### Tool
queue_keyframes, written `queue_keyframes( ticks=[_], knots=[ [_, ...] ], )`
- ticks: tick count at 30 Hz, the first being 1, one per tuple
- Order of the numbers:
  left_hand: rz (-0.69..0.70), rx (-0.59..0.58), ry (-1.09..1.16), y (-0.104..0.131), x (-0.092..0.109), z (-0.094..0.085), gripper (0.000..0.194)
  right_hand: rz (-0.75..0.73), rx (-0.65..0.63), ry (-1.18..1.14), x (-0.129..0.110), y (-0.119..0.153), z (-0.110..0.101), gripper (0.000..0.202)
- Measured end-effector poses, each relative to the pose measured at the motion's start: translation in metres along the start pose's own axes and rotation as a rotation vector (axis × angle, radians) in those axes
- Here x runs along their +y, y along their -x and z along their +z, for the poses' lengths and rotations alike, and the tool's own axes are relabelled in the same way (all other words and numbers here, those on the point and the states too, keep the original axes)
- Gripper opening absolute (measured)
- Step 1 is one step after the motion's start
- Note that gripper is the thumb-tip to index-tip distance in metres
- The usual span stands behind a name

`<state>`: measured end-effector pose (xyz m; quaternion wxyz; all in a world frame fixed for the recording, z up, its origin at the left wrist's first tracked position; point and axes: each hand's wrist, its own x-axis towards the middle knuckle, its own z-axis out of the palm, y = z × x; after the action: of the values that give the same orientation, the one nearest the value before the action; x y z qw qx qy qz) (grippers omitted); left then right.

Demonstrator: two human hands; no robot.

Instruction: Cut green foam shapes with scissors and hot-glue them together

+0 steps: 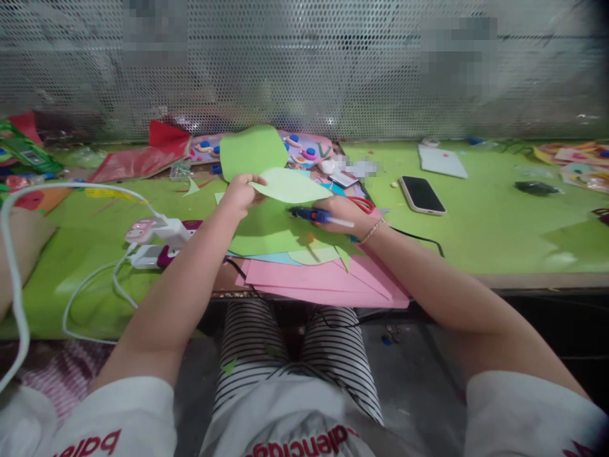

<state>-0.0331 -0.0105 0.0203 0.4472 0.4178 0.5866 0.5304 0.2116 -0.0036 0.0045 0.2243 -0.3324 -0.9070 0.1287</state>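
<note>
Pinched in my left hand (244,193) is the left end of a pale green leaf-shaped piece (295,185), raised above the table. My right hand (340,214) is closed around a blue glue gun (309,214), its nozzle pointing left beneath the pale piece and a clear stick showing at its rear. Under both hands lies a green sheet (266,236). Another green sheet with rounded corners (252,152) is just beyond my left hand. Pink sheets (304,279) stick out at the table's front edge.
White chargers (171,232) with looping cables stand left of my left forearm. A phone (422,194) and a white card (442,161) lie to the right. Behind are a red sheet (143,158) and a perforated metal panel (304,70). Another person's arm (23,247) rests at far left.
</note>
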Motion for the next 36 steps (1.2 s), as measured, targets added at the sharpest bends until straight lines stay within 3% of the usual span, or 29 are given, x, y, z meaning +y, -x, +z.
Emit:
queue_keyframes(
  ticks=[3, 5, 10, 16, 21, 25, 28, 36],
  knots=[
    [-0.082, -0.034, 0.088, -0.002, 0.000, 0.000, 0.028, -0.143, -0.179, 0.187, -0.007, 0.003, -0.006, 0.006],
    [-0.131, -0.067, 0.149, -0.002, 0.002, 0.001, 0.032, -0.185, -0.227, 0.255, -0.012, 0.003, -0.008, 0.006],
    [-0.202, -0.066, 0.290, 0.003, 0.007, 0.002, 0.032, -0.124, -0.236, 0.332, -0.016, 0.002, -0.008, 0.007],
    [-0.096, -0.036, 0.267, -0.002, 0.004, 0.002, 0.015, -0.105, -0.204, 0.296, -0.009, 0.002, -0.007, 0.006],
    [0.010, 0.077, 0.033, -0.006, -0.004, 0.004, 0.023, -0.210, -0.240, 0.238, -0.005, 0.001, -0.012, 0.005],
    [0.226, 0.209, -0.376, -0.002, -0.001, -0.001, 0.030, -0.232, -0.261, 0.257, -0.005, 0.002, -0.016, 0.005],
    [0.327, 0.185, -0.646, 0.003, 0.004, -0.008, 0.030, -0.232, -0.274, 0.284, -0.004, 0.004, -0.018, 0.005],
    [0.201, 0.062, -0.807, -0.004, -0.001, -0.019, 0.033, -0.300, -0.248, 0.270, -0.001, 0.007, -0.018, 0.009]
  ],
)
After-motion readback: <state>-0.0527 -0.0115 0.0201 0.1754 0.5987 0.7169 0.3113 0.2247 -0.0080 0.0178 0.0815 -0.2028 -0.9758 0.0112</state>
